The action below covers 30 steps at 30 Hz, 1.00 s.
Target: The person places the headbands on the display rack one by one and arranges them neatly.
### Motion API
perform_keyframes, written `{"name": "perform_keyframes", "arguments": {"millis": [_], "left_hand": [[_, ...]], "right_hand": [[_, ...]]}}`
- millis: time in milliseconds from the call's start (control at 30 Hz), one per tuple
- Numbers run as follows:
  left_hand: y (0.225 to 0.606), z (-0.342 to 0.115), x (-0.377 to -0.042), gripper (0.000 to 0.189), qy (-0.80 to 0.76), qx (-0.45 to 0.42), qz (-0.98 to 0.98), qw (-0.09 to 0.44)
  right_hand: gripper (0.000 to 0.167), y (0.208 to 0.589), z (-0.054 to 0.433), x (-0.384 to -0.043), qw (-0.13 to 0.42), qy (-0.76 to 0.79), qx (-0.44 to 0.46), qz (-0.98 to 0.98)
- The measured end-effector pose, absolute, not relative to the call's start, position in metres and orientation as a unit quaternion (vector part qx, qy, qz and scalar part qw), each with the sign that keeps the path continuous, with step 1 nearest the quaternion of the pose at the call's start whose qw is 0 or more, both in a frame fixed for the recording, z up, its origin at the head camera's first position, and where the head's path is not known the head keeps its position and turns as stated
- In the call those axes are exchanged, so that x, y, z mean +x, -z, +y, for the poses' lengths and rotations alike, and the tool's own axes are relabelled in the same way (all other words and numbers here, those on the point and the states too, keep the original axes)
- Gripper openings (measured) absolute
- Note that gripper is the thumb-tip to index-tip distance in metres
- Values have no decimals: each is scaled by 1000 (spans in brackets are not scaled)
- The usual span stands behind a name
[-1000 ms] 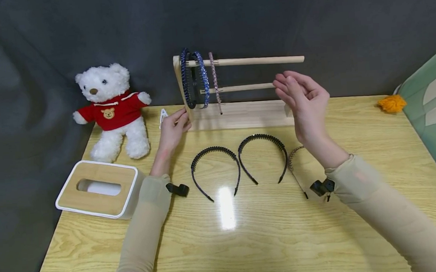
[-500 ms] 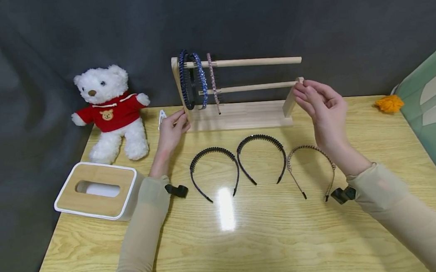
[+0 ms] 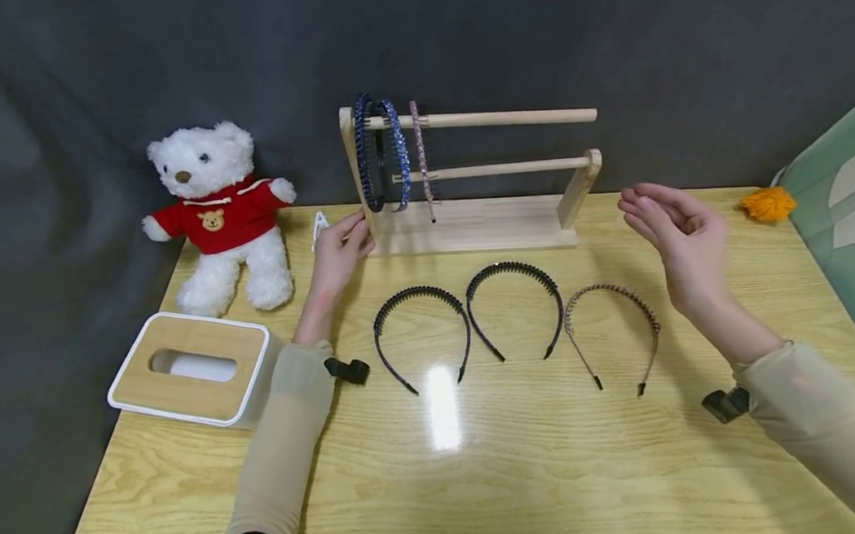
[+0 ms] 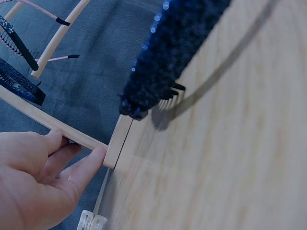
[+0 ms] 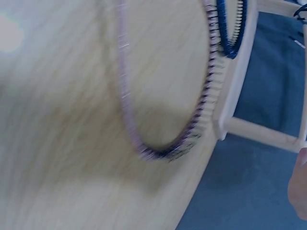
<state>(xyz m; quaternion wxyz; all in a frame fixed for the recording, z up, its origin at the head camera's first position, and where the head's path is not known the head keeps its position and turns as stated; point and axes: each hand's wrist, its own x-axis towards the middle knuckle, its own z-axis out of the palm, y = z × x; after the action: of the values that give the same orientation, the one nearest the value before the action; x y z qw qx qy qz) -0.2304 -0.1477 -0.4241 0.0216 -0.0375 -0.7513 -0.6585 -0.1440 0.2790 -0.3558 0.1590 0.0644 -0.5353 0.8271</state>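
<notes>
My left hand (image 3: 337, 256) grips the lower left upright of a wooden headband rack (image 3: 469, 228); in the left wrist view its thumb and fingers lie on either side of the post. Near the left end of the upper bar hang a dark blue headband (image 3: 364, 152), a brighter blue headband (image 3: 399, 150) and a pink beaded one (image 3: 421, 149). My right hand (image 3: 687, 247), fingers loosely curled around nothing, is raised right of the rack. On the table lie two dark toothed headbands (image 3: 420, 289) and, nearest that hand, a pink toothed headband (image 5: 204, 103).
A white teddy bear (image 3: 222, 222) in a red hoodie sits at the left, behind a tissue box (image 3: 178, 401) with a wooden lid. Beside the rack's left foot is a small white item (image 3: 319, 225). Something orange and fluffy (image 3: 769, 204) lies at the back right.
My right hand has moved right and down, from before the rack's right end to beyond it, uncovering the short right post and the pink headband on the table. The left hand stays put.
</notes>
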Motion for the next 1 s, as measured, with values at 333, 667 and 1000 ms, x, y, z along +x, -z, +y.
{"name": "perform_keyframes", "arguments": {"millis": [333,667,1000], "left_hand": [[424,-148,-231,38,652,-39,-757,21],[423,-147,-229,38,652,-42,-756,22],[423,-148,-229,38,650,-43,-758,19]], "right_hand": [[28,371,310,-133,125,-750,50,-648],[36,385,331,-125,69,-560,16,-825],[35,406,337,-119,54,-486,49,-871]]}}
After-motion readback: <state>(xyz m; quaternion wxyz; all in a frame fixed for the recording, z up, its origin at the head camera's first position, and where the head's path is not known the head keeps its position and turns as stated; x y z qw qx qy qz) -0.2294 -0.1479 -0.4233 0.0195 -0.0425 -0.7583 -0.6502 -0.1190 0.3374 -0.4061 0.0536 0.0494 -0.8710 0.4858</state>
